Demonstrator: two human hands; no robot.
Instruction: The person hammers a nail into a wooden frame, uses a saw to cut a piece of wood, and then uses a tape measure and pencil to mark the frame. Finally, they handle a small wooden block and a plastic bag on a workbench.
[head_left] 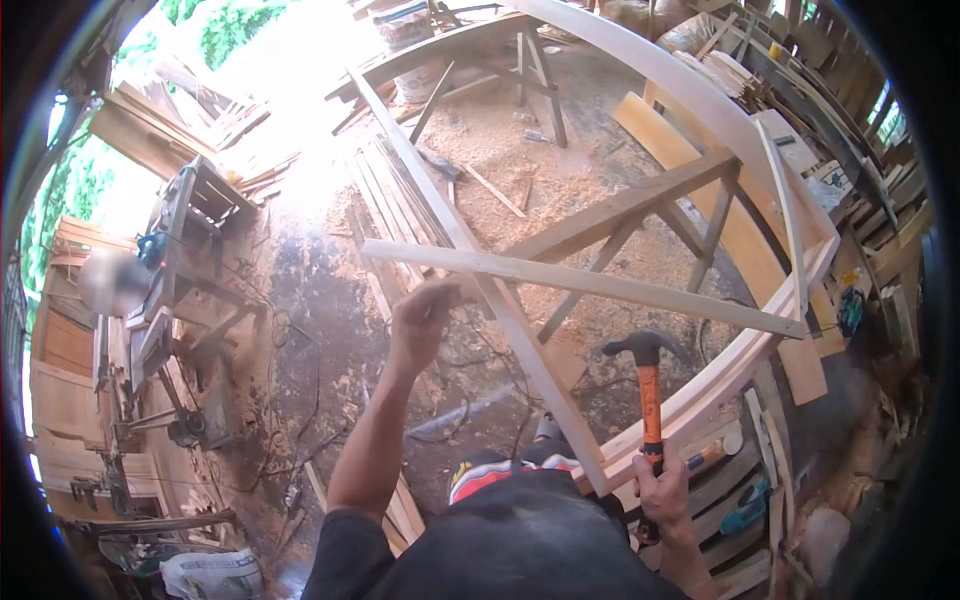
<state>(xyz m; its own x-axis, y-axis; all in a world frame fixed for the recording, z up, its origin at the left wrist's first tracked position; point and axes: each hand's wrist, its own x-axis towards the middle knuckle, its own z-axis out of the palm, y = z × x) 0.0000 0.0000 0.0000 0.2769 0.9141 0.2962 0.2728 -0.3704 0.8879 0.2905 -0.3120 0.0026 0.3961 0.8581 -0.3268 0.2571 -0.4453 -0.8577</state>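
Note:
A claw hammer (651, 400) with an orange and black handle stands head-up in my right hand (662, 487), whose fingers are wrapped round the grip. My left hand (428, 308) is raised at the crossing of two pale strips, its fingers curled; whether it pinches anything is too small to tell. The diagonal strip (600, 283) lies across the long side piece (530, 360) of a wooden frame and reaches the curved near rail (720, 385) on the right. A sawhorse (625, 207) stands under the frame.
A second sawhorse (465, 45) stands at the back. Sawdust and loose boards (395, 200) cover parts of the floor. On the left is a wooden workbench (180, 235). Stacked timber (740, 80) lies at the right, and a teal power tool (745, 508) sits near my right arm.

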